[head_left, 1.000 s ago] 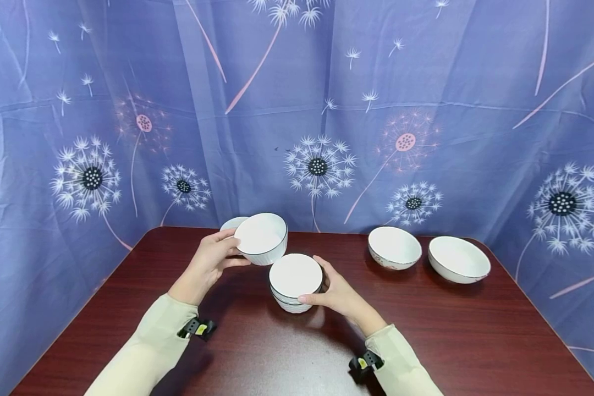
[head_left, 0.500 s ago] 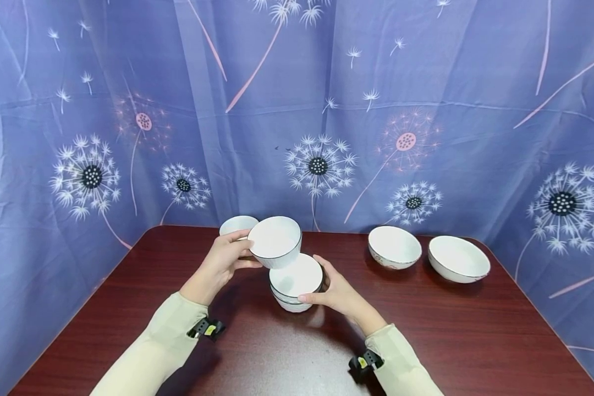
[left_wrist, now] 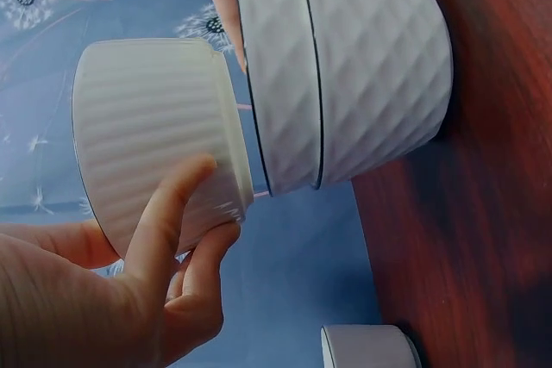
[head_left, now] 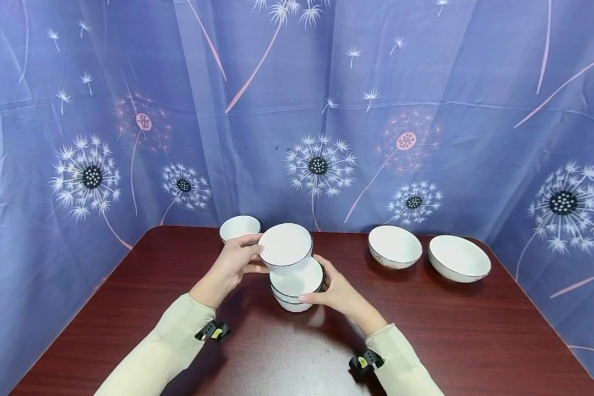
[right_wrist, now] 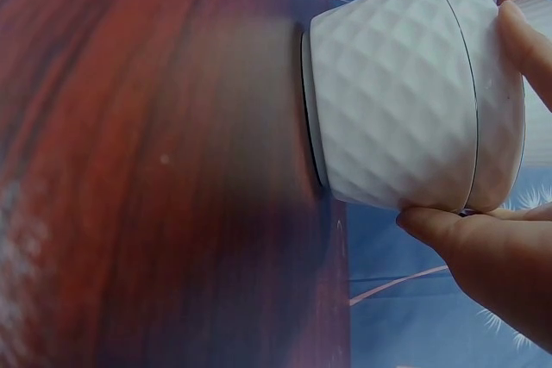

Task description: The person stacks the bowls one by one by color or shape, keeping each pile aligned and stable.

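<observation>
My left hand [head_left: 234, 266] grips a white ribbed bowl [left_wrist: 159, 118] with a dark rim, thumb at the rim and fingers along its side. That bowl is held just above two nested white bowls [right_wrist: 397, 105] with a diamond-textured outside, which stand upright on the table. In the head view the ribbed bowl [head_left: 285, 245] overlaps the back of the stack [head_left: 294, 291]. My right hand [head_left: 339, 291] holds the stack at its right side, thumb at the near rim and fingers round the far side.
Behind my left hand a small white bowl [head_left: 239, 226] stands near the table's back edge. Two white bowls with patterned outsides, a round one [head_left: 395, 247] and a wider one [head_left: 458, 259], stand at the back right. A blue dandelion curtain [head_left: 257, 137] hangs behind the brown table [head_left: 272, 357].
My left hand has moved right and slightly toward me with the ribbed bowl, bringing it over the stack. The small bowl behind shows more. My right hand and the stack stay put.
</observation>
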Demonstrator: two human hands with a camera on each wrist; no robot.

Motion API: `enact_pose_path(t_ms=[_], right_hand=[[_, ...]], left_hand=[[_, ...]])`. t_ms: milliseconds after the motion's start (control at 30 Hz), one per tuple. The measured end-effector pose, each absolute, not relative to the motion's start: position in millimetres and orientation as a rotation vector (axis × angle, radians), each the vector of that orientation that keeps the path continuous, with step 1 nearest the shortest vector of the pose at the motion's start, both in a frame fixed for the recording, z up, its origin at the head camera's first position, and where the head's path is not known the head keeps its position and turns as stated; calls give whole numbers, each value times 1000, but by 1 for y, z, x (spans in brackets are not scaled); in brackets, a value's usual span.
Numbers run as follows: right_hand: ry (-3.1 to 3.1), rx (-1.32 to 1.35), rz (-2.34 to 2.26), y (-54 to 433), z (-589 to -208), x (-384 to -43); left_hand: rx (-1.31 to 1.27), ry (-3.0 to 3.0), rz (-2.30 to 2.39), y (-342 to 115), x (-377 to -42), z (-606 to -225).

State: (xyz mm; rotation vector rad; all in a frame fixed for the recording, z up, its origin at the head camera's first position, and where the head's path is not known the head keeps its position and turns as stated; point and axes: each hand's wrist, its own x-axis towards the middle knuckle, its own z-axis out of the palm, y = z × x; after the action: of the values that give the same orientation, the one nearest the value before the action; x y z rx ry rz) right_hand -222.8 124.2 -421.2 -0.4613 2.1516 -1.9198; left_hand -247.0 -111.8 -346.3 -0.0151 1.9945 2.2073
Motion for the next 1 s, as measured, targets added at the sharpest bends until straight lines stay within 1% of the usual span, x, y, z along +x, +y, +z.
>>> enact_pose_path(t_ms=[733,1000], right_hand=[[2118,-470,-1946,124,-421,-225],[2103,-489,-1964,124,-423,-225]], left_hand=[[-42,2040,2148,-104,-247,-355],[-15,2064,2138,-102,-244,-358]])
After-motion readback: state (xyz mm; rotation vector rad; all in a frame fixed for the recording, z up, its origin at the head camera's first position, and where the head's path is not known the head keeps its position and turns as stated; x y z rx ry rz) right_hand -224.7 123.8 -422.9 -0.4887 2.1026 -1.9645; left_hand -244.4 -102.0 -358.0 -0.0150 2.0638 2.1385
